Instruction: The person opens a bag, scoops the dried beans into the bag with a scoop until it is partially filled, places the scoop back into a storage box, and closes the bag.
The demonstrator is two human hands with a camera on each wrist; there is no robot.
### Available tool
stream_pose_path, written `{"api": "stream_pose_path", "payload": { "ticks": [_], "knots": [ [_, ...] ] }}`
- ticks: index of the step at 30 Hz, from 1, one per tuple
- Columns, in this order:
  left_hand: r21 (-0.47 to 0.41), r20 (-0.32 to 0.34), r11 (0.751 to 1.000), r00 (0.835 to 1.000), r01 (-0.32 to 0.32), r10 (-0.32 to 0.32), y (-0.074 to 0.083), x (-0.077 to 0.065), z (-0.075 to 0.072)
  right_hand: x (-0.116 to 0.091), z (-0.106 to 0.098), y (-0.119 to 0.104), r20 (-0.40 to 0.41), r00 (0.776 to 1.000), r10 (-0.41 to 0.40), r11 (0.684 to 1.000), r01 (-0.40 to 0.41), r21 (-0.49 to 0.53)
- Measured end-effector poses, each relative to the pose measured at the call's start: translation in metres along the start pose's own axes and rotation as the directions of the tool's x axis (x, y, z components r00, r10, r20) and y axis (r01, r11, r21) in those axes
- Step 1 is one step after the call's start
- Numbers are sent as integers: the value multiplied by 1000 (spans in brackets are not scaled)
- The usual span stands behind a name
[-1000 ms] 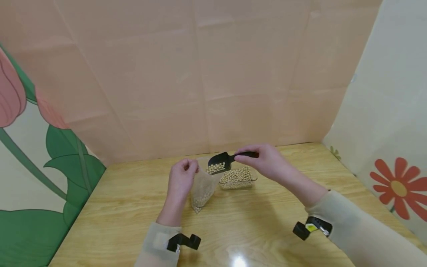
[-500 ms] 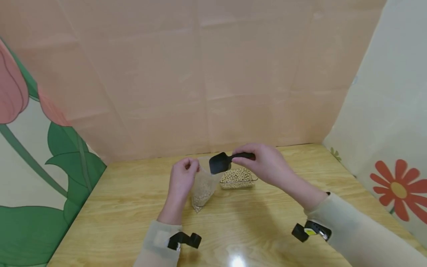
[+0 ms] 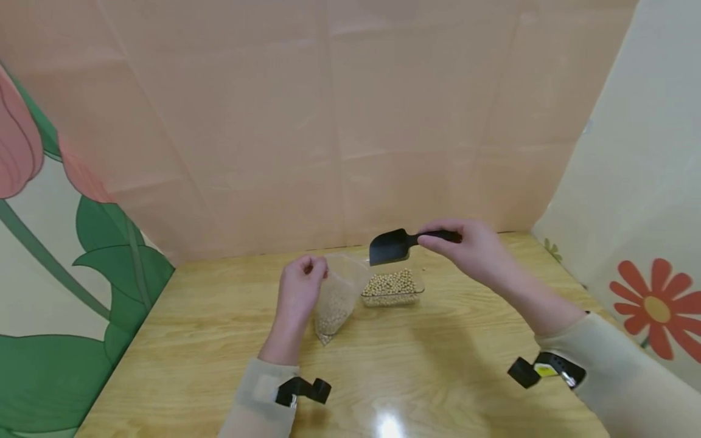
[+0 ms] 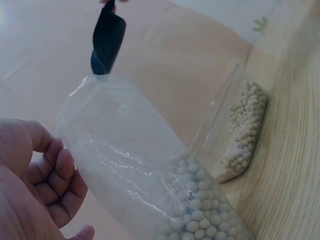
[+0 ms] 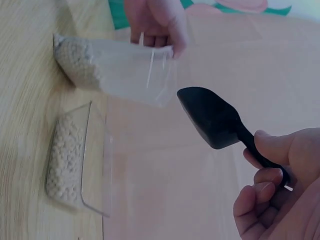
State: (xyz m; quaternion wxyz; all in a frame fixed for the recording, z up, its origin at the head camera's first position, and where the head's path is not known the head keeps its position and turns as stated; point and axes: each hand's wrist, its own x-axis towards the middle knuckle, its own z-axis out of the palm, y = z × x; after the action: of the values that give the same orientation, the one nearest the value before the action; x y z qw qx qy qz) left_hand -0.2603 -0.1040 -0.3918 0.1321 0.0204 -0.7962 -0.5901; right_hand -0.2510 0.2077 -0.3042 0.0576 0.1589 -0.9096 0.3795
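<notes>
Left hand [image 3: 297, 287] pinches; right hand [image 3: 475, 250] grips, raised higher.

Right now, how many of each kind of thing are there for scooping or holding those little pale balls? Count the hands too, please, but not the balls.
Scoop: 1
Bag: 1
Box: 1
Hands: 2 (left hand on the bag, right hand on the scoop)
Total: 5
</notes>
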Motion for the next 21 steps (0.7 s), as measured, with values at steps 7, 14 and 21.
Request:
{"api": "stream_pose_path", "payload": {
  "ticks": [7,14,21],
  "knots": [
    [-5,-2,1000,1000,6,-6,0,-1,0,5,-8,21,-14,1000,-11,998,11,-59],
    [-4,-9,1000,1000,9,-9,2,-3,0,14,-11,37,2,997,-72,982,71,-175],
    [-4,-3,1000,1000,6,-6,3,-5,0,25,-5,55,76,993,-94,957,111,-269]
  ]
}}
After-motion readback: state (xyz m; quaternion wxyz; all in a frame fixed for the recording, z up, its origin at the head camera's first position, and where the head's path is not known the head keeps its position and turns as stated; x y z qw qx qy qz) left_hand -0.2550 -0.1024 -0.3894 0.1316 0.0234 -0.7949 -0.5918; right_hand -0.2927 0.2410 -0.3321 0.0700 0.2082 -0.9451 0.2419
